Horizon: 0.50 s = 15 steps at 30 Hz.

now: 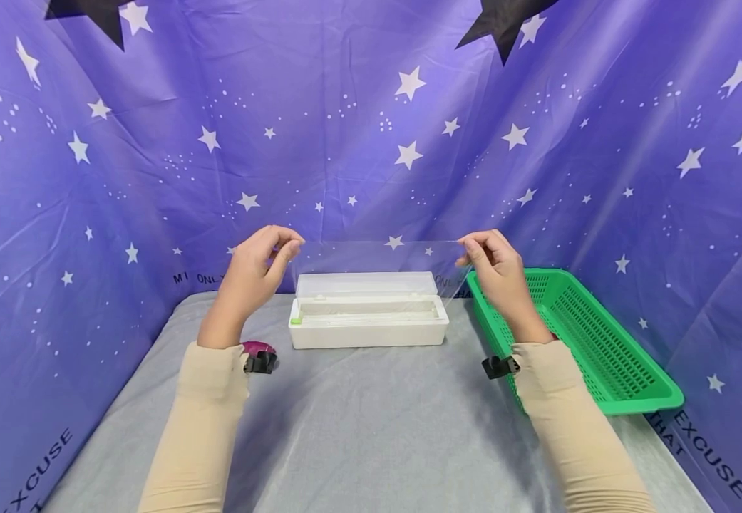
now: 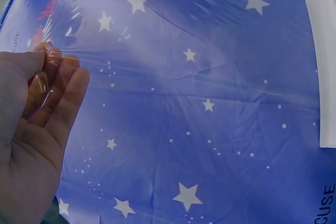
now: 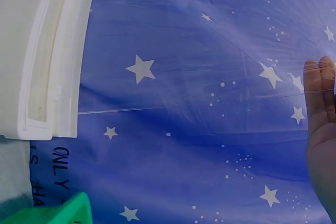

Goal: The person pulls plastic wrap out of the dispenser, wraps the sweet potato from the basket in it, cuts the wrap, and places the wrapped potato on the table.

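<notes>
A sheet of clear plastic wrap (image 1: 371, 255) is stretched between both hands, raised above a white wrap dispenser box (image 1: 369, 336). My left hand (image 1: 260, 265) pinches the sheet's left corner between thumb and fingers; in the left wrist view, creases in the plastic wrap (image 2: 68, 55) fan out from those fingertips. At the opposite corner my right hand (image 1: 497, 271) pinches the film the same way. The dispenser's lid (image 1: 366, 283) stands raised at the back, and a small green piece (image 1: 296, 320) sits at its left front. In the right wrist view, only part of the right hand (image 3: 320, 103) shows.
A green plastic basket (image 1: 634, 356) stands to the right, partly behind the right forearm. Beside the left wrist, a magenta object (image 1: 259, 348) lies on the grey cloth (image 1: 371, 427). Purple star-patterned curtain (image 1: 345, 142) encloses the back and sides.
</notes>
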Each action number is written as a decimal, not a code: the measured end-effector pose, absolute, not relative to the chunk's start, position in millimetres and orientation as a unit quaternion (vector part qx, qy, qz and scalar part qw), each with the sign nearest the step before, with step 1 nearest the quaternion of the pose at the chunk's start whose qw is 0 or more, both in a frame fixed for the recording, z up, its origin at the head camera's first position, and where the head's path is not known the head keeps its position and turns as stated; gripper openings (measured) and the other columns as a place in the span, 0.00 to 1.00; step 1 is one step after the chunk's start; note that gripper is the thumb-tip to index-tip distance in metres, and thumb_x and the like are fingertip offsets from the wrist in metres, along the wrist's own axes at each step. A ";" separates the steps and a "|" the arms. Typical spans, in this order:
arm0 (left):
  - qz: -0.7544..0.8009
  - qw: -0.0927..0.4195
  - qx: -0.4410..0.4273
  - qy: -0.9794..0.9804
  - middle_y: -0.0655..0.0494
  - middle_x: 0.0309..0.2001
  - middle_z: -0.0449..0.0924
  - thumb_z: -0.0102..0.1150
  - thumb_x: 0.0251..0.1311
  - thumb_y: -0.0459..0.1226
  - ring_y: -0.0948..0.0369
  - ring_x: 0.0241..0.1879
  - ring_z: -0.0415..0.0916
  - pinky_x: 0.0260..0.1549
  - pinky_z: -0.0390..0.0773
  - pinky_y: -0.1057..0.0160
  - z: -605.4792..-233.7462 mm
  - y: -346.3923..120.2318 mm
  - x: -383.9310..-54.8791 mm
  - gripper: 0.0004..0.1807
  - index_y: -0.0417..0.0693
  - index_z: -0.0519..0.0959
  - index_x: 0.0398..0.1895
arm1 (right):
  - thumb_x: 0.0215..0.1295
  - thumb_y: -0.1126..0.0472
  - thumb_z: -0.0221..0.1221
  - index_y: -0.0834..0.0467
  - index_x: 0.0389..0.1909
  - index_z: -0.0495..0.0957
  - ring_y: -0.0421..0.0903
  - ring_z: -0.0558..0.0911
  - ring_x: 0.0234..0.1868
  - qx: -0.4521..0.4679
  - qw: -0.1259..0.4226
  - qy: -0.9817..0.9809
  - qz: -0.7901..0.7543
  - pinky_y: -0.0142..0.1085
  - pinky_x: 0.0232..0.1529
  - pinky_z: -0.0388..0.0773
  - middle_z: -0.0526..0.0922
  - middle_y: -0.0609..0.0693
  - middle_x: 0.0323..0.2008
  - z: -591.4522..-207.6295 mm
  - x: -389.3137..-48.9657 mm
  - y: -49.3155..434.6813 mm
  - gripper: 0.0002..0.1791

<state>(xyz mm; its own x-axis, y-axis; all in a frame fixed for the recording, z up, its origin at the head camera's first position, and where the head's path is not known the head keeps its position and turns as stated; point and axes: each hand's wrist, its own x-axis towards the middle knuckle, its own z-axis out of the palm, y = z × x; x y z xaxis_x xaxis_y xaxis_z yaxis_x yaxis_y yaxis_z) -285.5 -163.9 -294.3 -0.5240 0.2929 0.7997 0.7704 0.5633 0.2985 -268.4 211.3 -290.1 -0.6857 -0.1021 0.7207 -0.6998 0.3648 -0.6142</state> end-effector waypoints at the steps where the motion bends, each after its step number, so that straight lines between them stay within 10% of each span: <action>1: -0.331 0.362 -0.330 -0.807 0.52 0.35 0.78 0.55 0.72 0.33 0.61 0.33 0.73 0.33 0.74 0.61 -293.4 -163.8 -285.2 0.06 0.40 0.80 0.45 | 0.77 0.68 0.50 0.72 0.46 0.77 0.44 0.81 0.35 0.259 0.299 -0.769 0.502 0.28 0.30 0.71 0.74 0.62 0.37 -289.3 -268.3 211.4 0.11; 15: -0.341 0.346 -0.340 -0.805 0.57 0.32 0.75 0.55 0.72 0.33 0.63 0.29 0.69 0.28 0.71 0.68 -295.5 -162.0 -271.6 0.05 0.43 0.80 0.44 | 0.78 0.65 0.50 0.68 0.49 0.77 0.50 0.81 0.33 0.279 0.242 -0.729 0.577 0.37 0.36 0.84 0.75 0.57 0.38 -314.7 -287.2 230.3 0.11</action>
